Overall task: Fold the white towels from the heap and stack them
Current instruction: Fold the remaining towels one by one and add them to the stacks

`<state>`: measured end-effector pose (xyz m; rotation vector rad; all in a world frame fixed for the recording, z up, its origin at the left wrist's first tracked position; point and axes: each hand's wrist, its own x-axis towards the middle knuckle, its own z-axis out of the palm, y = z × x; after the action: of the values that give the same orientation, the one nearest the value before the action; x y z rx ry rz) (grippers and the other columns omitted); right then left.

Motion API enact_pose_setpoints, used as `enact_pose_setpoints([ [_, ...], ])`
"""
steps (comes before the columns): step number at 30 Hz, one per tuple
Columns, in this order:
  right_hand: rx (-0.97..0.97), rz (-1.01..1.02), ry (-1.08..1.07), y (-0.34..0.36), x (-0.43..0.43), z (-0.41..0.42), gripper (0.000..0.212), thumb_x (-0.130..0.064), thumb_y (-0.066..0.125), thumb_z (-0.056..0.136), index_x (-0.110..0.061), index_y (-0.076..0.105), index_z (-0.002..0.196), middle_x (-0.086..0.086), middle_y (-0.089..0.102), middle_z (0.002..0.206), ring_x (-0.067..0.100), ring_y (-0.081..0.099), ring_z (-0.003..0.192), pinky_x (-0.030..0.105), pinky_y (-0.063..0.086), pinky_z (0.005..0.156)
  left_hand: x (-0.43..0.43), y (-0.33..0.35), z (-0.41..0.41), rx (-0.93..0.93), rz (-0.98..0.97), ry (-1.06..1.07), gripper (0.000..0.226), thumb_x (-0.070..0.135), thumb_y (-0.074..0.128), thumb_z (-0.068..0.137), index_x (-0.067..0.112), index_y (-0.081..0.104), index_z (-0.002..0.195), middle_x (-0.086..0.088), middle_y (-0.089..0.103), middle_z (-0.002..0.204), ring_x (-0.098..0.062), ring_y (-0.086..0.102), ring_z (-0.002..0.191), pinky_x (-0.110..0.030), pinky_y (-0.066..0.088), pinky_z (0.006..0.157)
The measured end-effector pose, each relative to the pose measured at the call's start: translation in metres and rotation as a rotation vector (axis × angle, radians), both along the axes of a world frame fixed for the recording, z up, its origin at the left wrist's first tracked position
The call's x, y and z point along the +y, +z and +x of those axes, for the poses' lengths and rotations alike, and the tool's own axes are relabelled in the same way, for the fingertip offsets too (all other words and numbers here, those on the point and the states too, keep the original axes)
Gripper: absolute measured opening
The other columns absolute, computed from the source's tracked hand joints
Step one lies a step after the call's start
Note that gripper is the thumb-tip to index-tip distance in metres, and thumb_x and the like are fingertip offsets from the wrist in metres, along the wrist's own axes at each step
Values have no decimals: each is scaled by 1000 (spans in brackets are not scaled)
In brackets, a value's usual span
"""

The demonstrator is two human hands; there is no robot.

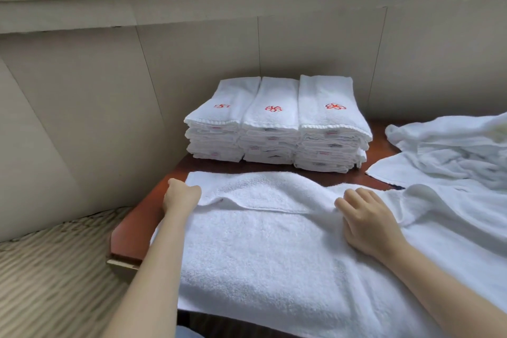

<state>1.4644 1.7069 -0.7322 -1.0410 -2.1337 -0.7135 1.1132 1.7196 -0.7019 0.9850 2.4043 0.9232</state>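
White terry towel (260, 250) lies across near-left of red-brown wooden table (137, 233), far strip folded over. Left hand (181, 197) grips fold end by table's left edge. Right hand (362, 219) rests mid-fold, fingers loose. Risk: one-sided pull skews fold or drags the adjoining rumpled heap of white towels (452, 151) at right edge.

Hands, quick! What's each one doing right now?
Left hand: closed, gripping the folded edge of the white towel.
Right hand: open, fingers relaxed, resting on the same towel.
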Motion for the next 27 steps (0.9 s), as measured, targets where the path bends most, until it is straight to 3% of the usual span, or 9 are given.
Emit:
enact_pose_setpoints([
  [6,-67,-41,86,4,-2,1,18,-8,36,68,-8,49,55,7,45,58,26,45,51,32,34,59,-9,-3,-11,172,-31,-85,57,6,53,82,6,35,136,-13,54,120,-31,51,111,-33,42,76],
  [13,-25,-150,-160,1,0,0,15,-4,33,57,-7,47,53,10,46,55,30,47,47,34,41,43,-17,-6,-8,359,-26,-106,43,-4,50,86,1,39,128,-22,53,121,-40,51,112,-41,41,85],
  [15,-32,-171,-258,6,0,10,8,-1,42,53,-6,48,54,12,46,55,29,46,47,32,35,40,-17,-8,-4,373,4,-100,41,-7,47,87,-1,40,127,-25,51,120,-43,50,111,-44,40,86],
  [18,-22,-241,-404,5,1,28,29,15,63,37,-3,52,57,15,48,58,30,46,47,28,27,38,-17,-12,-1,429,26,-99,38,-10,43,87,-3,42,124,-27,50,118,-45,48,109,-46,40,84],
  [20,-11,-295,-458,4,1,38,31,14,67,40,-3,54,62,15,51,63,31,49,52,29,29,39,-16,-14,2,454,10,-94,34,-12,40,87,-3,43,120,-27,50,117,-45,47,108,-46,40,81],
  [21,-15,-364,-497,4,1,43,27,8,67,49,-4,56,70,14,54,71,32,51,62,32,36,45,-16,-14,5,457,-5,-84,32,-11,40,87,-2,44,118,-27,49,118,-43,46,108,-45,40,79],
  [23,-80,-516,-568,7,1,55,25,-9,55,69,-14,54,93,3,55,96,28,49,90,36,43,74,-15,-15,9,483,-55,-58,30,-7,42,89,-1,44,119,-24,47,121,-40,44,111,-45,41,83],
  [25,-111,-658,-503,12,-1,67,27,-17,47,78,-25,47,103,-7,51,109,21,42,108,37,30,97,-15,-16,12,570,-107,-29,30,-2,43,91,2,47,120,-23,46,122,-39,43,112,-45,38,91],
  [27,-91,-730,-452,16,-7,74,23,-20,44,83,-28,44,105,-10,51,111,19,40,114,42,22,106,-12,-13,15,631,-90,-26,32,-3,47,87,3,52,119,-22,46,121,-39,41,112,-44,34,94],
])
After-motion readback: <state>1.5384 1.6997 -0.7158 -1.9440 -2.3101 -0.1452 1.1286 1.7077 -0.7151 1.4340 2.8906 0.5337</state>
